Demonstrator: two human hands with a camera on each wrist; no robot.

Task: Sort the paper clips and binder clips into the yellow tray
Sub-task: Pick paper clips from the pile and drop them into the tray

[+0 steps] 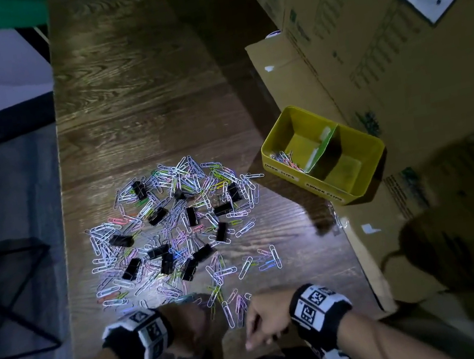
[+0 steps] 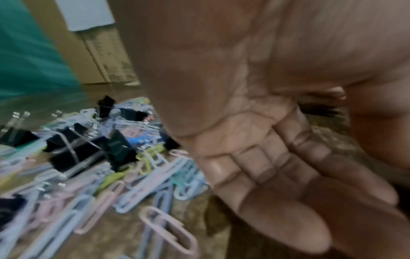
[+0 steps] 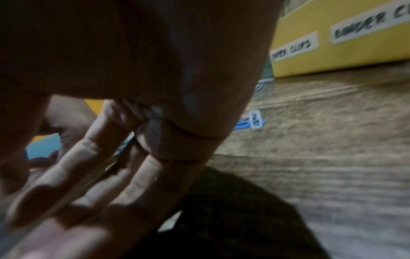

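My left hand (image 1: 187, 326) at near table edge, fingers (image 2: 277, 189) straight and relaxed, palm bare, nothing held. Beside it, big heap of paper clips (image 1: 174, 220) spread over wooden table (image 1: 137, 86), black binder clips (image 1: 163, 250) mixed in. My right hand (image 1: 264, 317) low by heap's near edge, fingers (image 3: 73, 175) stretched loose, no clip in them. Far right, yellow tray (image 1: 323, 154) against cardboard boxes (image 1: 364, 50); few paper clips in its left compartment, right compartment bare.
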